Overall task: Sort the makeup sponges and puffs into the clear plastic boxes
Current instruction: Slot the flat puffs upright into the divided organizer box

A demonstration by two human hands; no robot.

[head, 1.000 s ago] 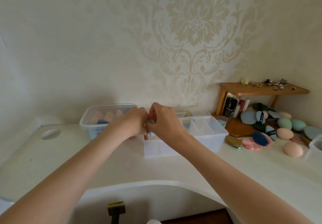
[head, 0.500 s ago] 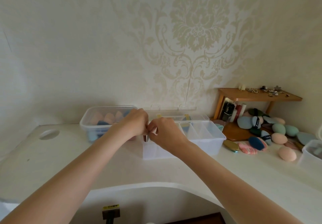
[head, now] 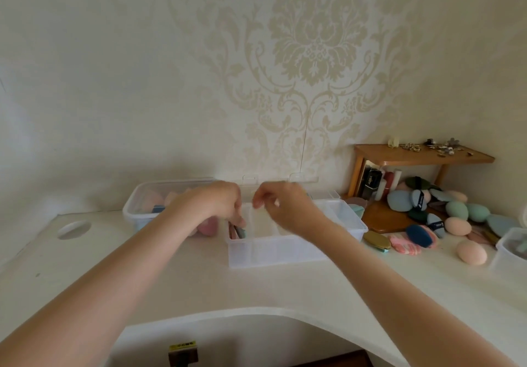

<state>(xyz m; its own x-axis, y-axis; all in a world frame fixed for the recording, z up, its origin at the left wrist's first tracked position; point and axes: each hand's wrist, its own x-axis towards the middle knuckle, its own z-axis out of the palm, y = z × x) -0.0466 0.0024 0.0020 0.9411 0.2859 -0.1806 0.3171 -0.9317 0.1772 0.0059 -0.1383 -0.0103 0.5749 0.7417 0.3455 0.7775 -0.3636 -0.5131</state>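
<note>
Head view, the only one I have: both hands work over the divided clear box (head: 285, 248) at the middle of the white table (head: 256, 289). My left hand (head: 216, 204) reaches down into the box's leftmost compartment, its fingertips pinching a thin teal puff (head: 241, 231) that stands on edge beside a pinkish one. My right hand (head: 285, 207) hovers above the next compartment, fingers loosely curled, holding nothing I can make out.

By my reading the sort is partly done. A second clear box (head: 159, 204) at the left already holds peach and pink sponges, and a third tub (head: 510, 249) at the right edge has something in it. A large heap (head: 445, 212) remains loose under and beside the wooden shelf (head: 422, 154): egg-shaped matte sponges in peach and mint, flat cushion puffs with ribbon straps in navy and blue-grey. The boxes are thin, glossy, translucent plastic.
</note>
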